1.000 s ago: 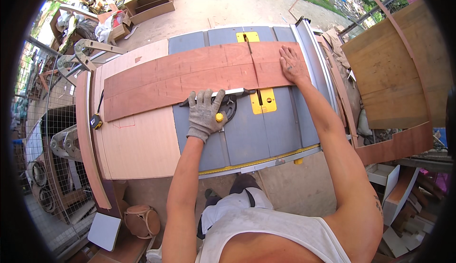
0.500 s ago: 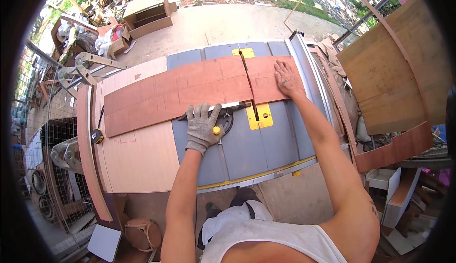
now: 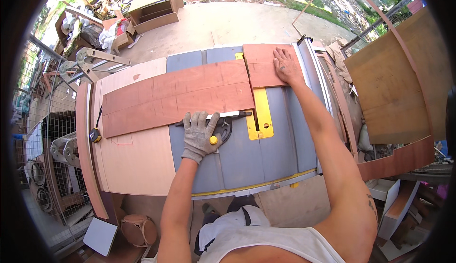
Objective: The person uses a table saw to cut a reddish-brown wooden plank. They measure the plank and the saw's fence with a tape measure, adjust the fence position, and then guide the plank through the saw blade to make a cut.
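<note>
My gloved left hand (image 3: 198,139) is closed over the bar of the black-and-silver miter gauge (image 3: 232,114), beside its yellow knob (image 3: 213,140). Just beyond it lies a long reddish plywood board (image 3: 173,92) across the grey saw table (image 3: 237,163) and a pale wooden extension. My bare right hand (image 3: 285,66) lies open and flat on a shorter reddish piece (image 3: 260,75), separated from the long board at the slotted yellow insert (image 3: 263,127). The saw blade cannot be made out clearly.
A metal fence (image 3: 316,87) runs along the table's right. A tape measure (image 3: 94,134) rests at the left. Large plywood sheets (image 3: 380,101) stand at right, folding ladder parts (image 3: 86,61) and wire mesh (image 3: 57,177) at left. Cartons (image 3: 152,11) lie beyond; a round wooden object (image 3: 138,230) sits below.
The short piece has slid away from me under my right hand and is now offset beyond the long board, exposing more yellow insert. My left hand stays on the gauge.
</note>
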`<state>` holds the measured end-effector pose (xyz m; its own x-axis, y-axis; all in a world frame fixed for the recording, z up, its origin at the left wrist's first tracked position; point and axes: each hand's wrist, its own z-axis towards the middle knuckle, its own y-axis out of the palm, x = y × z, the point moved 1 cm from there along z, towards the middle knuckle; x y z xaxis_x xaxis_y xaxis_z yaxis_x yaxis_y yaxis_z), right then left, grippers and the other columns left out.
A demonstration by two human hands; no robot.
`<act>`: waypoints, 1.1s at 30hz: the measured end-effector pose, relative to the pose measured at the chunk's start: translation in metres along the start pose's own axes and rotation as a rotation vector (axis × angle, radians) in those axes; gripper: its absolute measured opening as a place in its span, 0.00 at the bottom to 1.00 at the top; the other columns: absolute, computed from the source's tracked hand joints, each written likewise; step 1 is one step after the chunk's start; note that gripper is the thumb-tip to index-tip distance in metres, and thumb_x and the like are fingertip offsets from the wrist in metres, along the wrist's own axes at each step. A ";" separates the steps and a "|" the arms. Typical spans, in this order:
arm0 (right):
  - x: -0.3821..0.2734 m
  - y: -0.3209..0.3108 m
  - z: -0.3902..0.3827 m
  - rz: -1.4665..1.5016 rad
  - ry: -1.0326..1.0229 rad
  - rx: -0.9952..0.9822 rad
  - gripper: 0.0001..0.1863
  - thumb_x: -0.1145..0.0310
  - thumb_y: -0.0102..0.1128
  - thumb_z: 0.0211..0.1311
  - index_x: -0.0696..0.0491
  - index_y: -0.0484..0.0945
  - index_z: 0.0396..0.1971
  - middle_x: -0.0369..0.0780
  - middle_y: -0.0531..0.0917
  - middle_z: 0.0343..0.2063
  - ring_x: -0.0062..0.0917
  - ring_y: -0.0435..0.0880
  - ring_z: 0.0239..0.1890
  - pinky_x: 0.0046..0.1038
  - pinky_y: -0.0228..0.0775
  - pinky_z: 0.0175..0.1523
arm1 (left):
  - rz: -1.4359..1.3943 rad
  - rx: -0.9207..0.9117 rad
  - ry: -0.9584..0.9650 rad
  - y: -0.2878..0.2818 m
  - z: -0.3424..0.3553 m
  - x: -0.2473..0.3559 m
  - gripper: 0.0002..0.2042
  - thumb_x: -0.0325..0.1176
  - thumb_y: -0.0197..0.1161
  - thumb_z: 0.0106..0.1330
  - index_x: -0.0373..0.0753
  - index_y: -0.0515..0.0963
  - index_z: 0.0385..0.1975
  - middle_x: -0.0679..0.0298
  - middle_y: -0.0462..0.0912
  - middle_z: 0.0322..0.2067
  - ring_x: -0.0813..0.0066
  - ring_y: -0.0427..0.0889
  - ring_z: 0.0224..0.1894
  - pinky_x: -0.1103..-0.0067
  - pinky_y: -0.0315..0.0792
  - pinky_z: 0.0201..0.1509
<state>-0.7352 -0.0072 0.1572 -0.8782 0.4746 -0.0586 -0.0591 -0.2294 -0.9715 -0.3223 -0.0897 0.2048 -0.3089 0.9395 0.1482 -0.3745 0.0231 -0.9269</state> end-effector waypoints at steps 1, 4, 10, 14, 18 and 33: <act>0.000 0.001 0.009 0.000 0.002 -0.002 0.24 0.59 0.35 0.69 0.55 0.66 0.60 0.41 0.63 0.65 0.37 0.57 0.66 0.39 0.47 0.69 | 0.001 -0.005 -0.001 -0.001 -0.001 0.000 0.33 0.43 0.62 0.39 0.45 0.71 0.52 0.56 0.65 0.46 0.57 0.63 0.54 0.53 0.50 0.63; 0.011 0.008 0.038 -0.004 0.023 -0.019 0.25 0.57 0.34 0.70 0.53 0.65 0.61 0.41 0.61 0.66 0.38 0.55 0.68 0.39 0.45 0.70 | -0.007 -0.014 0.000 -0.001 -0.002 0.000 0.33 0.43 0.62 0.39 0.45 0.71 0.52 0.56 0.65 0.46 0.57 0.63 0.54 0.53 0.50 0.63; 0.029 -0.020 0.087 -0.266 0.154 0.207 0.27 0.51 0.40 0.69 0.53 0.66 0.60 0.44 0.63 0.64 0.39 0.54 0.69 0.48 0.44 0.69 | -0.035 0.011 0.015 0.004 0.001 -0.001 0.33 0.43 0.62 0.39 0.45 0.71 0.53 0.56 0.66 0.45 0.58 0.63 0.54 0.53 0.49 0.63; 0.033 -0.141 0.115 -0.230 -0.126 0.682 0.25 0.55 0.49 0.66 0.56 0.69 0.56 0.47 0.69 0.59 0.41 0.62 0.64 0.44 0.52 0.65 | -0.035 -0.024 0.001 0.003 -0.003 -0.002 0.34 0.44 0.62 0.41 0.46 0.70 0.55 0.55 0.66 0.47 0.58 0.63 0.55 0.52 0.49 0.64; 0.001 -0.309 0.099 -0.121 -0.356 0.912 0.15 0.69 0.54 0.62 0.57 0.76 0.47 0.48 0.77 0.48 0.43 0.73 0.53 0.36 0.65 0.57 | -0.015 -0.067 -0.008 -0.001 -0.004 -0.003 0.34 0.45 0.63 0.43 0.46 0.69 0.57 0.55 0.65 0.48 0.57 0.63 0.55 0.53 0.48 0.65; 0.047 -0.056 -0.017 -0.093 -0.173 -0.238 0.19 0.56 0.61 0.57 0.56 0.73 0.38 0.45 0.77 0.37 0.39 0.74 0.49 0.36 0.70 0.51 | -0.031 -0.029 -0.016 0.001 -0.008 -0.001 0.34 0.44 0.62 0.41 0.46 0.70 0.55 0.56 0.66 0.47 0.58 0.64 0.55 0.52 0.48 0.64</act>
<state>-0.7647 0.0423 0.2054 -0.9432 0.3280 0.0529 -0.0479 0.0234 -0.9986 -0.3151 -0.0880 0.2005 -0.3116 0.9325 0.1826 -0.3587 0.0625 -0.9314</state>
